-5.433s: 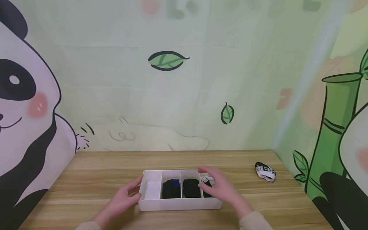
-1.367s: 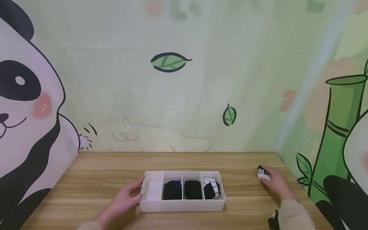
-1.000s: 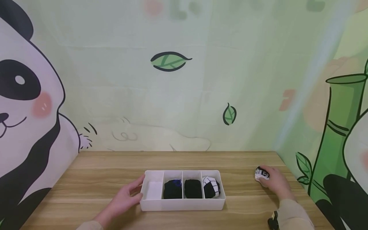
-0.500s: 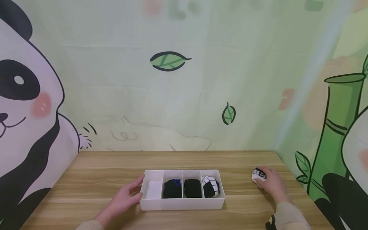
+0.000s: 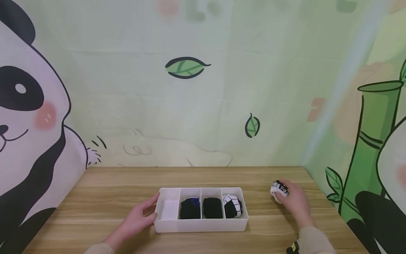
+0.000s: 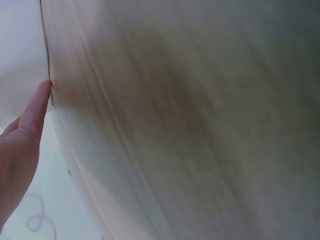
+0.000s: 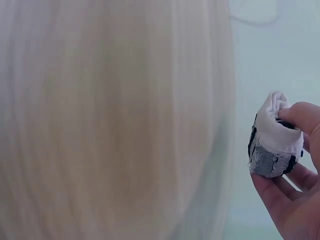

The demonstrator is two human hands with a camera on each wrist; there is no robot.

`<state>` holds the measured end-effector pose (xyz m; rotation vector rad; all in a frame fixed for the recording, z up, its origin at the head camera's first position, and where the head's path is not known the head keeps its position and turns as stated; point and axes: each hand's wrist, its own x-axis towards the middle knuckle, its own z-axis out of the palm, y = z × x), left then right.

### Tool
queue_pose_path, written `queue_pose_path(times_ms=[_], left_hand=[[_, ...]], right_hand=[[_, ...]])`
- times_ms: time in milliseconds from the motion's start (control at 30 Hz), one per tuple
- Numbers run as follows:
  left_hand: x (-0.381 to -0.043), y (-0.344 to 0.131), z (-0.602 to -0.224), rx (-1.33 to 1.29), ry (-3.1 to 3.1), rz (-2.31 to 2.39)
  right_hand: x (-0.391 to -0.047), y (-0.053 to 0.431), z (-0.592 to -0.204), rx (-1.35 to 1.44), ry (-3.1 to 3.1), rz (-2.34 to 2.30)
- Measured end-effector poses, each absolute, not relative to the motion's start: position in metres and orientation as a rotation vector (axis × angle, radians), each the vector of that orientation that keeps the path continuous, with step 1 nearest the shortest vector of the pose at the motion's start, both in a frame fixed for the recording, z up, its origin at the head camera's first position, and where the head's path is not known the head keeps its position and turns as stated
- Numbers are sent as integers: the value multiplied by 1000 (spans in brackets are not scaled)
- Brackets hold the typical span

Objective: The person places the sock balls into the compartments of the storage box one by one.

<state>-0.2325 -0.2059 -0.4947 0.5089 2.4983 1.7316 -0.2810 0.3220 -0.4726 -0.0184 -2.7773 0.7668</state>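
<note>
My right hand [image 5: 295, 201] holds a rolled-up sock [image 5: 279, 190], white with black patches and dark lettering. In the right wrist view the thumb presses into the white cuff of the sock [image 7: 272, 132], and the fingers lie under its patterned end. A white divided box [image 5: 200, 226] stands on the table. My left hand [image 5: 137, 218] touches its left end with extended fingers; in the left wrist view one fingertip of the left hand [image 6: 22, 145] meets the wall. Rolled socks fill three compartments: black with blue [image 5: 189, 209], plain black [image 5: 213, 208], black-and-white [image 5: 233, 207]. The leftmost compartment shows bare floor.
The wood-grain table [image 5: 127, 183] runs back to a pale green printed backdrop [image 5: 203, 106] with panda, leaf and bamboo drawings. By the right sleeve [image 5: 315, 241] a small black-and-yellow object [image 5: 293, 248] shows at the lower edge.
My right hand has gone from the box's right compartment to the black-and-white sock, gripped it at the table's right side and carried it left. The left hand stays at the box.
</note>
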Motion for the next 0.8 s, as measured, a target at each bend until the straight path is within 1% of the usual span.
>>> queue_pose_path(times_ms=[533, 800], left_hand=[[-234, -206, -499, 460, 2468, 1757], [-233, -206, -497, 483, 2451, 1782]], right_hand=[[-273, 279, -450, 20, -2670, 788], [-268, 252, -438, 54, -2631, 840]])
